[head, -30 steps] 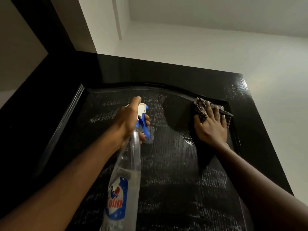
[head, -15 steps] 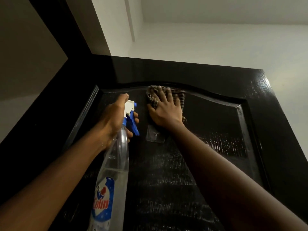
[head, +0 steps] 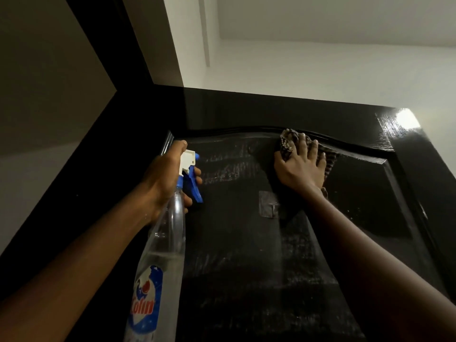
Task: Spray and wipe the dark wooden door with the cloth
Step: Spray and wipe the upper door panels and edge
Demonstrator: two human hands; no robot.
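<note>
Right hand point(head: 299, 169) is pressing a brown patterned cloth point(head: 287, 144) flat, fingers spread, against the glossy dark wooden door point(head: 246, 255), just under the panel's arched top moulding (cloth edges are poking out past the fingertips). Left hand point(head: 162, 181) is gripping the clear blue-triggered spray bottle point(head: 162, 243), well left of the cloth.

A single head-worn view is given, tilted steeply upward and held close to the door point(head: 246, 267); its top edge and the ceiling point(head: 320, 18) beyond are taken in from below
</note>
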